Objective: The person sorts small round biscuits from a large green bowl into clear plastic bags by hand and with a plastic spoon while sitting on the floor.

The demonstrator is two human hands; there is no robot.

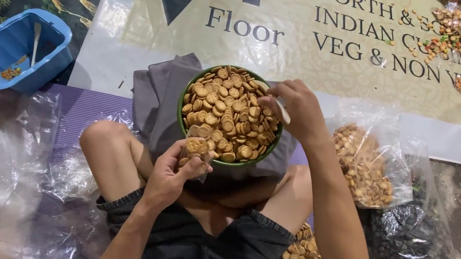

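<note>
Overhead, one green bowl (187, 89), two hands (171, 175), one small packet (196, 149)

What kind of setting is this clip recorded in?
Probably an informal floor workspace for packing snacks by hand. The person sits cross-legged on a purple mat, with a green bowl of small round biscuits in the lap and clear bags of biscuits alongside.

Left hand (175, 170) gripping, raised; right hand (295, 109) pinching, wrist bent.
</note>
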